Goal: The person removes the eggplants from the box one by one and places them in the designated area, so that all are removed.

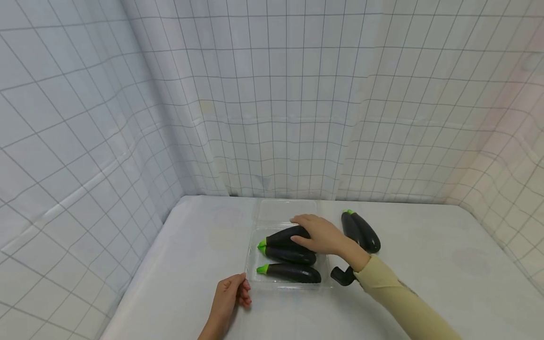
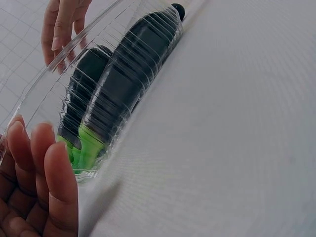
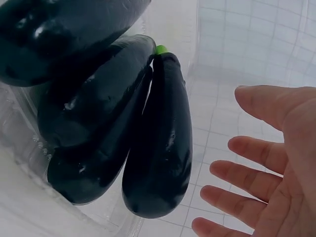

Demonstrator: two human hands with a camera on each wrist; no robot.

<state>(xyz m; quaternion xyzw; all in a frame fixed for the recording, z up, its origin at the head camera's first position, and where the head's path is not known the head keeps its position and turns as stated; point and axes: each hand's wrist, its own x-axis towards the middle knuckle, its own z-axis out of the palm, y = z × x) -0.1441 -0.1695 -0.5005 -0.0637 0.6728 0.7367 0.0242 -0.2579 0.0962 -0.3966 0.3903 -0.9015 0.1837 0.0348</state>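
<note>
A clear plastic container (image 1: 250,264) holds several dark eggplants with bright green stems. The front eggplant (image 1: 293,273) lies apart from the middle eggplant (image 1: 293,256), and the back eggplant (image 1: 280,235) is partly covered by my right hand (image 1: 318,234). In the right wrist view that hand (image 3: 276,168) has its fingers spread and extended beside an eggplant (image 3: 160,143), with a gap between them. At the container's front left corner, my left hand (image 1: 229,295) pinches the rim, its other fingers outside the wall. In the left wrist view its thumb is hidden.
Two more eggplants (image 1: 366,231) lie on the white table (image 1: 433,264) right of the container. Black rounded ends (image 1: 341,276) show partly under my right sleeve (image 1: 395,293). The container's lid (image 1: 286,208) lies open behind it. White grid-patterned curtains (image 1: 272,104) enclose the table.
</note>
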